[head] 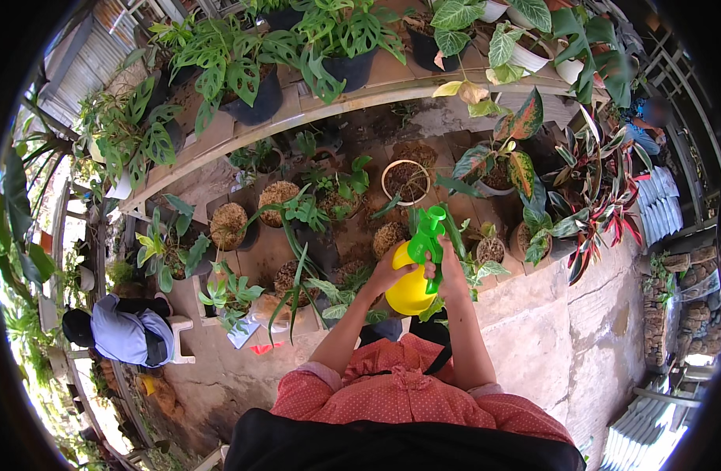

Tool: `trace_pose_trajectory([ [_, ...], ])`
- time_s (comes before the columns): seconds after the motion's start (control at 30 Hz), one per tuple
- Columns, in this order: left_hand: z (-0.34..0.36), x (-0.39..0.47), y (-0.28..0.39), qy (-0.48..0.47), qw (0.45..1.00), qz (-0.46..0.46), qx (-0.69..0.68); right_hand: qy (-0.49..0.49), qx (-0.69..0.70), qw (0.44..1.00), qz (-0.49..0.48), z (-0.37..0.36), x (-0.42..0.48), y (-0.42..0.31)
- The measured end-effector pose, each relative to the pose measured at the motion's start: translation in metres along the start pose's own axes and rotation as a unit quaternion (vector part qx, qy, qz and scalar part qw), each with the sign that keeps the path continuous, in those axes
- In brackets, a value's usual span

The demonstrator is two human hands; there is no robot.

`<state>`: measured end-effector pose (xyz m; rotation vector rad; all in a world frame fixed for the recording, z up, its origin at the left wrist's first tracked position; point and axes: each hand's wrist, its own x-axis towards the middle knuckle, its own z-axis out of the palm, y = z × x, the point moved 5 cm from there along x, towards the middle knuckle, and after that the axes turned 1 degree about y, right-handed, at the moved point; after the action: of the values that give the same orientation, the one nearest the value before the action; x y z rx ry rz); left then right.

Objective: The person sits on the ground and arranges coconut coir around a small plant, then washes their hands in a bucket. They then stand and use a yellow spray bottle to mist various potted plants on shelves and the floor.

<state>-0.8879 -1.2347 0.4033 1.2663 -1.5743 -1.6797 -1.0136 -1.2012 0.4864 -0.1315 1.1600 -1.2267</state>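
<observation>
A yellow pump spray bottle [409, 285] with a green spray head is held upright in front of my chest. My left hand [393, 271] rests around the bottle's yellow body. The green handle is gripped by my right hand [444, 265], its fingers wrapped around it. Just beyond the bottle is a pot of brown coir-like medium [390, 238]. Farther out stands a round cream-rimmed pot [406, 182] with dark soil. A small potted plant [490, 250] is to the right of my right hand.
Several potted plants stand on the low tiled bench [343, 244]. Behind it, a raised shelf [313, 112] carries split-leaf plants in black pots [257, 97]. At the left a person [125, 329] sits on a white plastic stool [182, 341]; another person [646, 132] is at the upper right.
</observation>
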Motion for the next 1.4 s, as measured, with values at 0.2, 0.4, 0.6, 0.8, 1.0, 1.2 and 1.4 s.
trace_pose_trajectory([
  [0.2,0.001,0.000,0.002,-0.003,1.000,0.003,0.000,-0.022,-0.008,1.000,0.003,-0.004,0.006,0.004],
  [0.4,0.001,0.001,0.002,-0.006,1.000,0.000,0.005,0.005,0.008,1.000,-0.012,0.000,-0.003,-0.003],
  [0.6,0.004,0.010,0.011,-0.035,0.998,0.026,0.050,0.003,0.053,0.998,-0.015,-0.008,-0.003,-0.005],
  [0.8,0.016,0.027,0.043,-0.092,0.991,0.029,0.098,0.025,0.099,0.993,-0.058,-0.017,-0.021,-0.033],
  [1.0,0.045,0.049,0.066,-0.140,0.983,0.046,0.111,0.033,0.134,0.985,-0.102,-0.040,-0.027,-0.058],
  [1.2,0.082,0.066,0.087,-0.154,0.978,0.074,0.120,0.062,0.134,0.981,-0.129,-0.064,-0.031,-0.086],
  [1.4,0.113,0.081,0.097,-0.205,0.973,0.077,0.074,0.075,0.150,0.977,-0.135,-0.091,-0.026,-0.102],
])
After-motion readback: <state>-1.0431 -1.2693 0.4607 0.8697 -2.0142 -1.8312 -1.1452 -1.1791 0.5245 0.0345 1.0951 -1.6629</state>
